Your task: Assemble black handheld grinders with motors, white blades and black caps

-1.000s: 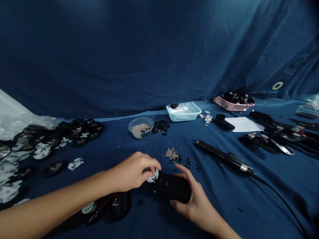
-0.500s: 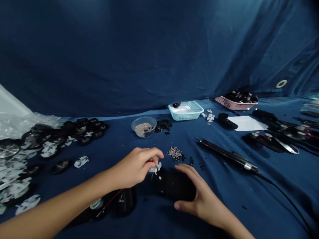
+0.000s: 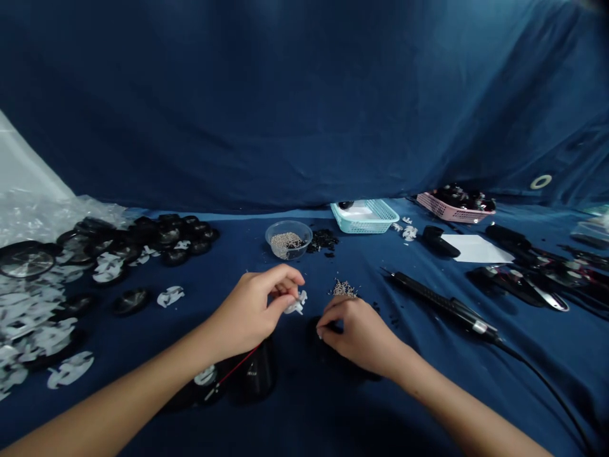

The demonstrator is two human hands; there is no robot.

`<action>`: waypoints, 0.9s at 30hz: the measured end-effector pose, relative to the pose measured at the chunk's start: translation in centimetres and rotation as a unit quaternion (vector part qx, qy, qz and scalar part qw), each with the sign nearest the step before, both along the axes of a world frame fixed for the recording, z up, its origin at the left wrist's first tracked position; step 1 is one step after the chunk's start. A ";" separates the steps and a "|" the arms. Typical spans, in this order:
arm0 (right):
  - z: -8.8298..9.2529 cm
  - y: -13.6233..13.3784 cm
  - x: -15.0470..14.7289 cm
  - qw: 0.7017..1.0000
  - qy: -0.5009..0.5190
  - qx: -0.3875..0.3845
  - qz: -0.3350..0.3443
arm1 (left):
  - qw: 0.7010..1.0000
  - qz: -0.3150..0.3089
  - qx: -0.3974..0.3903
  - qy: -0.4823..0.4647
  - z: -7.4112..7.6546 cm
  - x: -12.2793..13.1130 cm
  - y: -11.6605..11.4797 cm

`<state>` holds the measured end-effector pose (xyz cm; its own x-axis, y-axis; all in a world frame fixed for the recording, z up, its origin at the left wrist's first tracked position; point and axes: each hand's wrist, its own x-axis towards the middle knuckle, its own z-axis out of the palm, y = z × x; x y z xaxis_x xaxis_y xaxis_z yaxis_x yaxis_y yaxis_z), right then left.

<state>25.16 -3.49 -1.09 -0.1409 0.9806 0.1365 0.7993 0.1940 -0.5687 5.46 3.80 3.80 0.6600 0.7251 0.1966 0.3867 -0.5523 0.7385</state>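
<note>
My left hand [image 3: 259, 308] pinches a small white plastic part [image 3: 297, 303] between thumb and fingers, above the blue cloth. To its right, my right hand [image 3: 356, 330] is closed, thumb and fingertips pressed together over a dark black piece [image 3: 347, 365]. Whatever those fingers hold is hidden or too small to make out. Just beyond the right hand lies a small heap of screws [image 3: 344, 288]. Beneath my left forearm are a glossy black housing [image 3: 259, 374] and a red wire [image 3: 238, 364].
Black round covers [image 3: 130, 301] and white plastic parts [image 3: 28, 311] are piled at left. A clear bowl of screws [image 3: 288, 241] stands ahead, near a turquoise basket [image 3: 366, 223]. A black corded electric screwdriver [image 3: 442, 303] lies at right; a pink basket [image 3: 454, 212] stands behind.
My right hand has gone from open around the black piece to closed over it, fingertips together. My left hand keeps the white plastic part. The view has shifted slightly.
</note>
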 end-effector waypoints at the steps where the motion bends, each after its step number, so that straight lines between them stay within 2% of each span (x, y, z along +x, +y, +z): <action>1: 0.1 0.0 0.0 1.000 -0.009 -0.004 0.014 | 1.000 0.002 -0.003 -0.005 0.0 -0.1 -0.1; 8: 1.2 -0.4 0.6 0.994 -0.054 -0.031 0.091 | 0.999 0.002 -0.024 -0.033 -0.2 -0.8 -0.2; 17: 1.2 0.2 0.3 0.991 -0.091 -0.067 0.065 | 0.998 0.013 -0.032 -0.045 -0.3 -0.8 -0.5; 27: 2.0 0.2 -0.7 0.975 -0.176 -0.108 0.083 | 0.999 0.013 -0.032 -0.041 -0.2 -0.9 -1.1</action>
